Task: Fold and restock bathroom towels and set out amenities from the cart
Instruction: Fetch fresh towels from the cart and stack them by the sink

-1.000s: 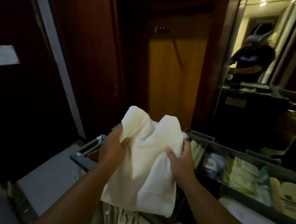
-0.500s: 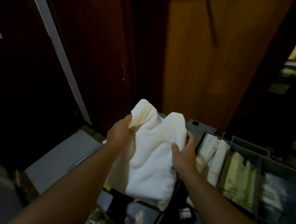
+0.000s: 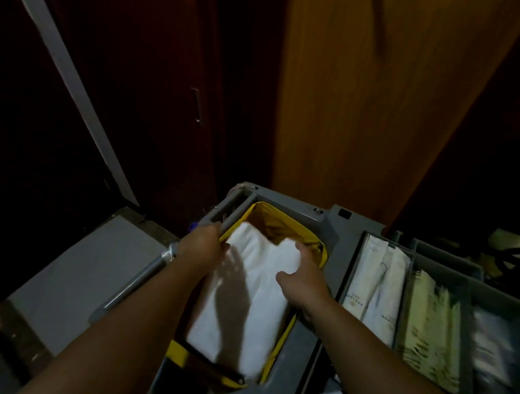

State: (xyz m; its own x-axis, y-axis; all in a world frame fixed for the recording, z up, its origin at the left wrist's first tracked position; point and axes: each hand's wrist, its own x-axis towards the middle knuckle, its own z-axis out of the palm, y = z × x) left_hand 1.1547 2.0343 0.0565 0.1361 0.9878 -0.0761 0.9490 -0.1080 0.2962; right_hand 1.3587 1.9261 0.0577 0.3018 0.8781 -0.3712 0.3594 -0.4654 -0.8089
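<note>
A white towel point(image 3: 252, 302) hangs bunched in the mouth of the yellow bag point(image 3: 284, 222) on the grey cart point(image 3: 342, 231). Its lower part lies inside the bag. My left hand point(image 3: 205, 249) grips the towel's upper left corner, close to the bag's rim and the cart frame. My right hand point(image 3: 305, 280) holds the upper right fold, thumb on the front and fingers curled over the top edge.
The cart's metal push bar point(image 3: 136, 283) runs under my left forearm. To the right, grey trays hold white packets point(image 3: 374, 284), pale green packets point(image 3: 428, 320) and wrapped items point(image 3: 496, 353). A wooden door point(image 3: 384, 115) and dark panels stand behind the cart; grey floor point(image 3: 76, 281) lies to the left.
Both hands have lowered the towel from chest height down into the yellow bag. My view has tilted down onto the cart.
</note>
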